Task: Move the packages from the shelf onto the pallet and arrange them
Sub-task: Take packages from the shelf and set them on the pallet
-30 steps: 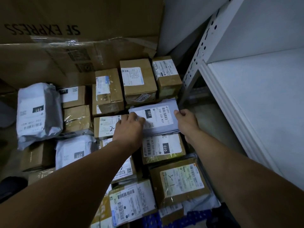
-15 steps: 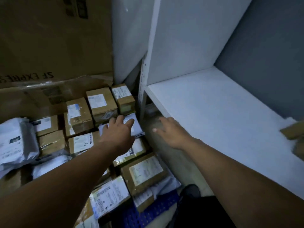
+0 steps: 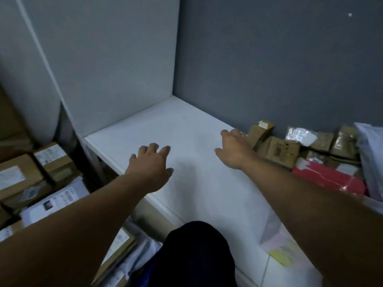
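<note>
At middle right, on the shelf (image 3: 186, 131), I'd close my right grip (image 3: 234, 151), wide and empty like the left grip (image 3: 150, 164), squarely around the nearest box (image 3: 258, 134).

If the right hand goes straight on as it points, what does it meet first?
Likely the grey wall, across bare shelf; the nearest brown box stands just right of the right hand, off that line. Depth unclear.

Dim light, grey back wall (image 3: 269, 69) beyond the right hand (image 3: 234, 151), white shelf (image 3: 186, 125) beneath it, white side panel (image 3: 107, 69) beyond the left hand (image 3: 150, 164).
</note>
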